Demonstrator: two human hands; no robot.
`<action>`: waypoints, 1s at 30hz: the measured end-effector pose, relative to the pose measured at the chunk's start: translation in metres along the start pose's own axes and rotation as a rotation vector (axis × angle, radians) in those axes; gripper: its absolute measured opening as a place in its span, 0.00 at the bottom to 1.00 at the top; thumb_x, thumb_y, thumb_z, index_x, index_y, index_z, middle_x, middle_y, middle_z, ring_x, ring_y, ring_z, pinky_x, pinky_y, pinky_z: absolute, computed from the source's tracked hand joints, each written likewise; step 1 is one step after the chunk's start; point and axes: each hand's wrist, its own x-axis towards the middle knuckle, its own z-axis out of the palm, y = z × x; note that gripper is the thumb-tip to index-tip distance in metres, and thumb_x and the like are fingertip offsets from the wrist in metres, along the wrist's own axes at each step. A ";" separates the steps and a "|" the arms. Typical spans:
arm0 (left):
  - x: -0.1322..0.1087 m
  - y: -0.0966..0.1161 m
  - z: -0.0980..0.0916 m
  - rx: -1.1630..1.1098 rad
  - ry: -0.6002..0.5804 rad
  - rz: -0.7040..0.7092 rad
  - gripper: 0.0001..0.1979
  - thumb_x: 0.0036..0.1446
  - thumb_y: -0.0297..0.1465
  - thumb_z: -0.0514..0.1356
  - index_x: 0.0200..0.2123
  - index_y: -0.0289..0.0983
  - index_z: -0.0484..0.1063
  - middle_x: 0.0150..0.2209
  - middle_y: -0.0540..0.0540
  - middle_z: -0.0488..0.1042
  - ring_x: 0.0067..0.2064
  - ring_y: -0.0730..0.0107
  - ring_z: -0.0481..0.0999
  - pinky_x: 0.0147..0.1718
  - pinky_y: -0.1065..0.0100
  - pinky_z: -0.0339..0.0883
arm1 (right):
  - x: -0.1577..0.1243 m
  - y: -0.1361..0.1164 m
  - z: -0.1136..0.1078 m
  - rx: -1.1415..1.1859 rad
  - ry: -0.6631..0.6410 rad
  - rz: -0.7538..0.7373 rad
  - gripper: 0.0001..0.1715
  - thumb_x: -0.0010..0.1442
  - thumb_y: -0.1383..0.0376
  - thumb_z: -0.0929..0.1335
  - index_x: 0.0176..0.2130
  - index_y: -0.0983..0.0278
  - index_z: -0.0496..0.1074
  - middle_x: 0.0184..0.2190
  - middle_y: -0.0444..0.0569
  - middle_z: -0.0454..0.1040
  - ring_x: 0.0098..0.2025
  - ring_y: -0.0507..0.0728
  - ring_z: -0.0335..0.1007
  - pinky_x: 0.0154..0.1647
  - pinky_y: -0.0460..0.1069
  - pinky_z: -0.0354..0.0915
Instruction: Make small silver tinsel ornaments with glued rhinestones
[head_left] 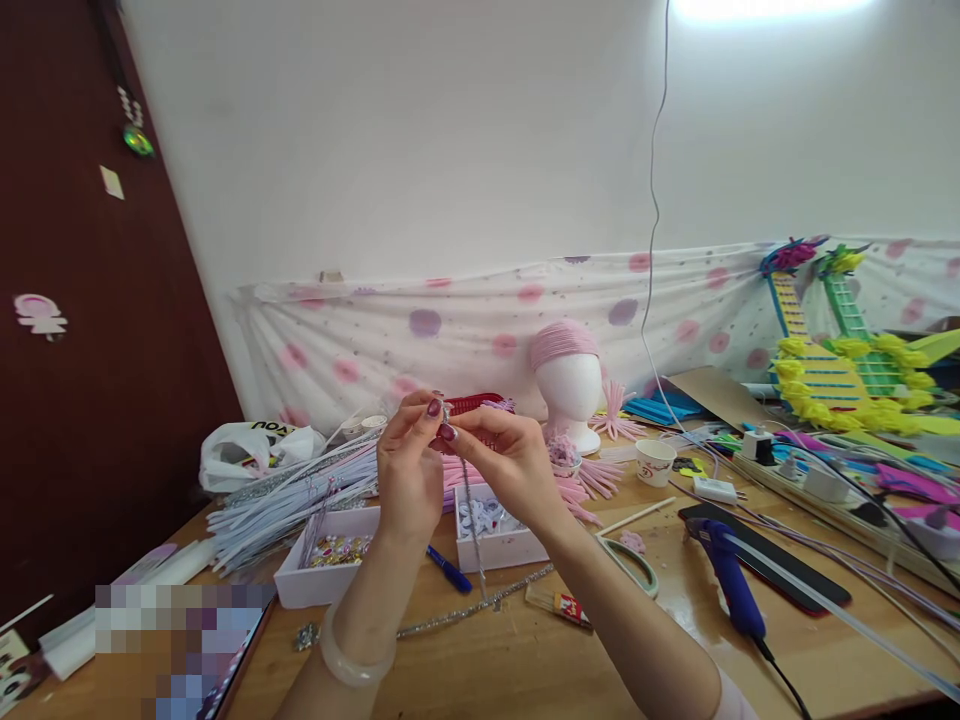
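Note:
Raised above the table, my left hand (pixel 409 455) and my right hand (pixel 510 460) meet fingertip to fingertip. Both pinch a silver tinsel pipe cleaner (pixel 471 510), whose tail hangs down in front of a white box of white curled pieces (pixel 506 548). The end between the fingers is small and mostly hidden, so its shape cannot be made out. Another silver tinsel pipe cleaner (pixel 517 587) lies across the table below. Left of that box, by my left forearm, stands a white box with gold and coloured beads (pixel 330 555).
A blue glue gun (pixel 727 580) lies at the right beside a black phone-like slab (pixel 795 570). Scissors (pixel 634 565), a blue marker (pixel 448 569) and a paper cup (pixel 655 462) are nearby. Behind stand a white foam head (pixel 574 395) and bundled pale pipe cleaners (pixel 300 500).

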 end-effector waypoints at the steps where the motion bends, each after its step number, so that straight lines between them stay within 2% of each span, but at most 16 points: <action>1: -0.001 -0.001 0.001 -0.014 0.027 0.000 0.09 0.36 0.32 0.76 0.21 0.40 0.80 0.34 0.52 0.76 0.33 0.76 0.73 0.33 0.73 0.68 | 0.000 0.001 0.000 -0.028 0.011 -0.010 0.06 0.56 0.62 0.74 0.34 0.61 0.84 0.32 0.49 0.84 0.36 0.57 0.79 0.39 0.50 0.72; 5: -0.001 -0.008 0.002 -0.020 0.100 0.003 0.08 0.36 0.30 0.75 0.20 0.40 0.80 0.37 0.51 0.76 0.39 0.74 0.73 0.39 0.72 0.68 | 0.001 -0.005 -0.005 -0.066 -0.027 0.026 0.08 0.57 0.63 0.73 0.36 0.60 0.85 0.31 0.47 0.84 0.37 0.58 0.79 0.40 0.50 0.71; 8: 0.000 -0.013 0.001 0.017 0.106 0.036 0.07 0.37 0.30 0.74 0.20 0.41 0.79 0.40 0.50 0.76 0.45 0.70 0.72 0.43 0.70 0.67 | 0.005 -0.011 -0.013 -0.039 -0.088 0.100 0.09 0.56 0.60 0.74 0.36 0.61 0.85 0.30 0.47 0.83 0.35 0.56 0.77 0.38 0.48 0.69; 13: -0.001 -0.015 -0.001 0.108 0.057 0.075 0.05 0.40 0.31 0.73 0.21 0.41 0.80 0.44 0.48 0.73 0.50 0.63 0.70 0.47 0.65 0.66 | 0.009 -0.013 -0.022 0.056 -0.040 0.200 0.14 0.50 0.56 0.78 0.33 0.63 0.84 0.27 0.45 0.80 0.31 0.52 0.73 0.33 0.46 0.68; 17: -0.003 -0.015 -0.002 0.191 0.050 0.147 0.04 0.43 0.31 0.72 0.21 0.42 0.80 0.44 0.47 0.72 0.54 0.61 0.69 0.49 0.64 0.65 | 0.011 -0.010 -0.024 0.052 -0.020 0.231 0.17 0.46 0.54 0.79 0.30 0.64 0.82 0.25 0.46 0.79 0.27 0.51 0.69 0.29 0.46 0.67; 22: -0.006 -0.015 -0.001 0.286 0.087 0.233 0.04 0.47 0.31 0.71 0.22 0.41 0.79 0.45 0.47 0.72 0.56 0.60 0.69 0.49 0.64 0.65 | 0.011 -0.006 -0.023 0.039 -0.014 0.194 0.15 0.47 0.54 0.79 0.31 0.63 0.83 0.27 0.47 0.80 0.30 0.53 0.73 0.31 0.48 0.69; 26: -0.006 -0.016 0.000 0.331 0.126 0.301 0.05 0.49 0.30 0.70 0.23 0.41 0.79 0.46 0.47 0.72 0.55 0.62 0.69 0.49 0.66 0.64 | 0.010 -0.002 -0.017 0.003 0.013 0.162 0.14 0.48 0.56 0.78 0.32 0.63 0.84 0.29 0.48 0.82 0.31 0.55 0.75 0.33 0.49 0.70; 30: -0.008 -0.017 0.001 0.253 0.174 0.247 0.06 0.49 0.32 0.69 0.23 0.40 0.78 0.46 0.47 0.73 0.54 0.62 0.70 0.49 0.66 0.64 | 0.006 0.002 -0.006 -0.063 0.086 0.084 0.11 0.53 0.58 0.76 0.32 0.63 0.83 0.31 0.50 0.84 0.35 0.57 0.78 0.38 0.50 0.72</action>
